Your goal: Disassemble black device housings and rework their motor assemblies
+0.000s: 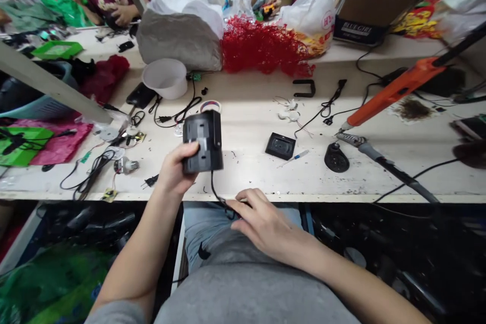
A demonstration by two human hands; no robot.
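Observation:
My left hand [175, 169] grips a black cylindrical device [202, 140] from its left side and holds it upright on the worktable [250, 111], near the front edge. A black cord [214, 191] hangs from the device's underside and runs over the table edge. My right hand [261, 223] lies at that edge over my lap, palm down, with its fingertips pinched on the cord. Behind the device lies a small roll of tape [210, 106].
A black square cover [280, 145], a small screwdriver [296, 157], a black oval part [336, 158], a soldering iron [383, 162] and an orange tool [395, 90] lie right. A white bowl [165, 77], cables and circuit bits sit left. Red plastic pieces [264, 46], bags, a box and other people are behind.

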